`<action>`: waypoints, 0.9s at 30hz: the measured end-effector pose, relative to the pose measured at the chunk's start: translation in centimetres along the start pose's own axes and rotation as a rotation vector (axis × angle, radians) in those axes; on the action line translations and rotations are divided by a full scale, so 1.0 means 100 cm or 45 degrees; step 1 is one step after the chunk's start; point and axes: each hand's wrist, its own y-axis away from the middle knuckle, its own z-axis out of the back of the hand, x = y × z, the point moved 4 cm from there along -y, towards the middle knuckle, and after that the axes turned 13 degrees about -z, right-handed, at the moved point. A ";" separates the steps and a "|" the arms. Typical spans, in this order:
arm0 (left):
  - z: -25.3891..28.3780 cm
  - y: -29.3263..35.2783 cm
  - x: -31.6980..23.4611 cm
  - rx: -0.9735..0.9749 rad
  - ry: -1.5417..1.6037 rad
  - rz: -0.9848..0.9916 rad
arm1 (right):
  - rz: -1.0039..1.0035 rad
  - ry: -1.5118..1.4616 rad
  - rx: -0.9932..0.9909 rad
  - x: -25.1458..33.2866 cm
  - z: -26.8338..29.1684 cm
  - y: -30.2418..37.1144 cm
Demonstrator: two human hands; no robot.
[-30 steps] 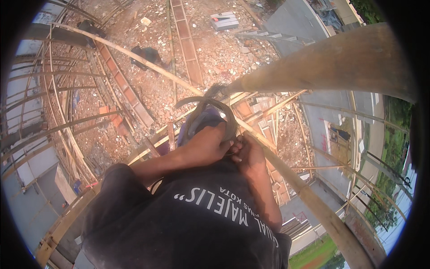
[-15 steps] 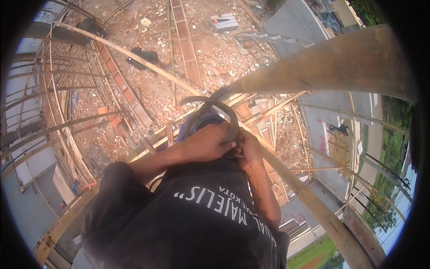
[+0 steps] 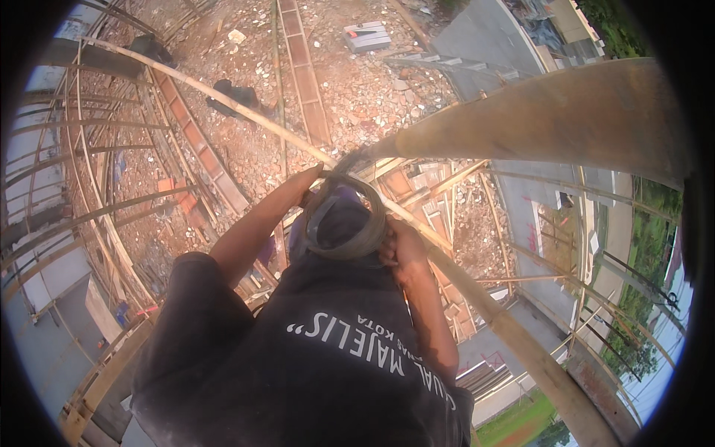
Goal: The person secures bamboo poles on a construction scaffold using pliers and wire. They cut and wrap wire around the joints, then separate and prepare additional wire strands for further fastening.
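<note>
rubble-strewn ground (image 3: 365,100), grey box (image 3: 367,37), reddish ladder-like frames (image 3: 304,73)

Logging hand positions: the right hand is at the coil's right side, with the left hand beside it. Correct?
Not quite: the left hand is at the upper left of the coil, as the head view shows. The right hand is at its right side, as you said.

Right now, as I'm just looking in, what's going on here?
A person in a black shirt is handling a dark coil, high above rubble. The right hand is curled at its lower right side. The left hand is at its far left side, partly hidden; I can't tell whether either grips it. A thick pole slants in from the right, its narrow end near the coil.
</note>
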 end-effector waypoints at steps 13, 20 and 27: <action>-0.070 -0.013 -0.134 0.316 0.351 -0.288 | 0.399 0.254 0.040 0.007 -0.025 0.012; -0.072 0.018 -0.185 0.319 0.413 -0.614 | 0.580 0.617 -0.072 0.018 -0.027 0.041; -0.076 0.131 -0.254 0.377 0.377 -1.110 | 0.850 1.142 -0.103 0.030 -0.026 0.080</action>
